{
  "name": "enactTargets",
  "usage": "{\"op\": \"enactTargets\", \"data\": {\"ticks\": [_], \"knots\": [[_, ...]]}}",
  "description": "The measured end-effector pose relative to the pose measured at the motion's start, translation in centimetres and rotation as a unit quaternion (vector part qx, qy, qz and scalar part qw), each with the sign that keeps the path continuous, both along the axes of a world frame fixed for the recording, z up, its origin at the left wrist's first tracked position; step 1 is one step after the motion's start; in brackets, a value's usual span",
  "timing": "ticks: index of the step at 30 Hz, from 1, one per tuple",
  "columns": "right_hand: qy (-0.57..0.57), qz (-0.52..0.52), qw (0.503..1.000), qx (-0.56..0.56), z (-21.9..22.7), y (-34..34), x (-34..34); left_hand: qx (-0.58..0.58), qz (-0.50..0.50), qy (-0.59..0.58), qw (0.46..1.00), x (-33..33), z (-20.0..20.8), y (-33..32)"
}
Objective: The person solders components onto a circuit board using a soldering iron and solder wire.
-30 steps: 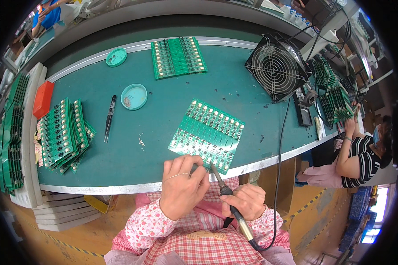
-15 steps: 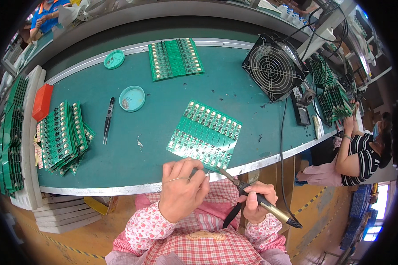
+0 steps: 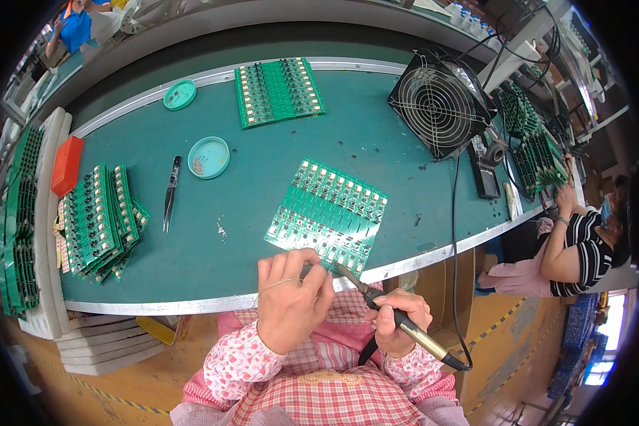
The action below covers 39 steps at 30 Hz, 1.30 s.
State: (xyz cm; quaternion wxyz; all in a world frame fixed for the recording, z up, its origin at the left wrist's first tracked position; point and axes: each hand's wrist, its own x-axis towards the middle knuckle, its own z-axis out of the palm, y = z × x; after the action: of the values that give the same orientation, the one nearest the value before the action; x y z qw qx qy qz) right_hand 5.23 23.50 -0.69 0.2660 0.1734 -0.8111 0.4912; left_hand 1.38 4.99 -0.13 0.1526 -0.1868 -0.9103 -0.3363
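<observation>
A green circuit board panel [image 3: 326, 213] with rows of small parts lies on the green bench top, its near corner by the metal front edge. My right hand [image 3: 402, 323] is wrapped round the handle of a soldering iron [image 3: 420, 335]. The iron slants left, its tip at the near edge of the panel. My left hand [image 3: 290, 298] is closed in a pinch beside that same edge, close to the tip. A thin solder wire [image 3: 280, 282] crosses the back of its fingers; the fingertips themselves are partly hidden.
Black tweezers [image 3: 172, 193] and a turquoise dish [image 3: 209, 157] lie left of the panel. Stacked boards [image 3: 96, 224] stand farther left by a red box [image 3: 67, 167]. Another panel [image 3: 280, 92] lies at the back. A black fan [image 3: 440, 106] and iron stand [image 3: 485, 170] are right; a co-worker [image 3: 571, 241] sits beyond.
My right hand has moved left with the soldering iron, and its tip has shifted left along the panel's near edge. My left hand stays nearly in place.
</observation>
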Motion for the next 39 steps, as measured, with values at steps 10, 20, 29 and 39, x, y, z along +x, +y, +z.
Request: {"op": "enactTargets", "data": {"ticks": [10,20,29,39], "knots": [[0.078,0.043,0.994,0.065,0.5,-0.1,-0.7,0.002,-0.002,0.004,1.0,-0.1,0.0,-0.1],[0.131,0.086,0.951,0.265,1.2,-0.3,-0.6,0.01,-0.01,-0.001,1.0,-0.1,-0.1,-0.4],[0.04,-0.033,0.992,0.117,0.1,0.9,-0.8,0.021,-0.017,0.0,1.0,0.2,0.0,-0.6],[0.007,-0.02,0.995,0.098,-1.3,-1.9,-0.4,0.017,0.003,-0.017,1.0,0.7,0.7,-3.1]]}}
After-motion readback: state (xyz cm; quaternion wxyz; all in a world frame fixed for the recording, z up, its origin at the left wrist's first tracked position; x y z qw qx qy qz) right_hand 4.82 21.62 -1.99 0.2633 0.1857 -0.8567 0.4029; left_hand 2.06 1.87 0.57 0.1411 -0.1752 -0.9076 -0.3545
